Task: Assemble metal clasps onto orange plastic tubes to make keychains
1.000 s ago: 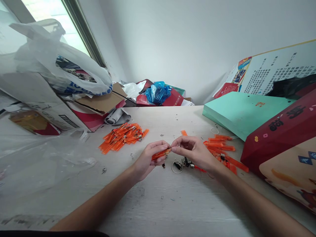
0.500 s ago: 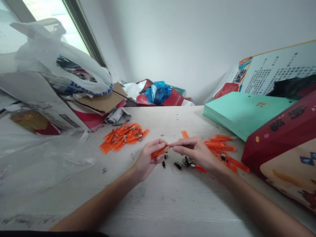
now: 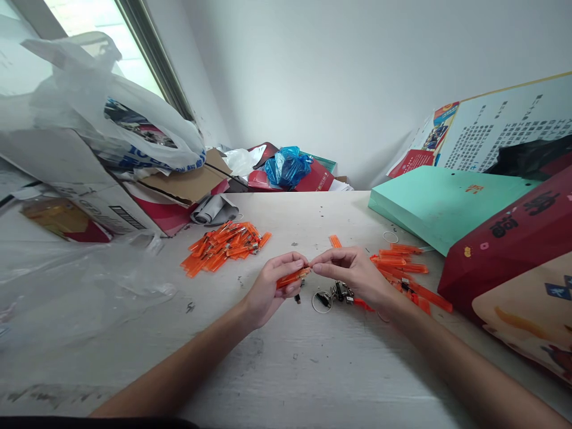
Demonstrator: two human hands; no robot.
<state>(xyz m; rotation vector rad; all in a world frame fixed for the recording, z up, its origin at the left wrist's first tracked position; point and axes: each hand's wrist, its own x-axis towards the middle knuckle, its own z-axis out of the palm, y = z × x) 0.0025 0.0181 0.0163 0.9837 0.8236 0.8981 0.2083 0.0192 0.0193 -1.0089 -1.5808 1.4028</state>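
My left hand (image 3: pixel 276 285) is closed around several orange translucent plastic strips (image 3: pixel 292 277), whose ends point right. At those ends the thumb and index finger of my right hand (image 3: pixel 347 273) are pinched together; what lies between them is too small to make out. Beneath my hands lie small metal clips with black parts (image 3: pixel 342 292) and a pale ring (image 3: pixel 322 302) with a black piece inside it. Left of my left hand is a heap of orange strips with metal ends (image 3: pixel 226 245). More orange strips (image 3: pixel 402 271) lie by my right forearm, partly hidden by it.
A mint-green box (image 3: pixel 447 199) and a red printed bag (image 3: pixel 513 262) stand at the right. To the left are a cardboard box (image 3: pixel 84 179), a white plastic bag (image 3: pixel 147 131) and clear plastic sheeting (image 3: pixel 98 280). A blue plastic bag (image 3: pixel 288 167) lies at the back.
My right thumb and index finger have closed from a slightly parted position into a pinch at the strip ends. My left hand still holds the strips, nearly in the same place.
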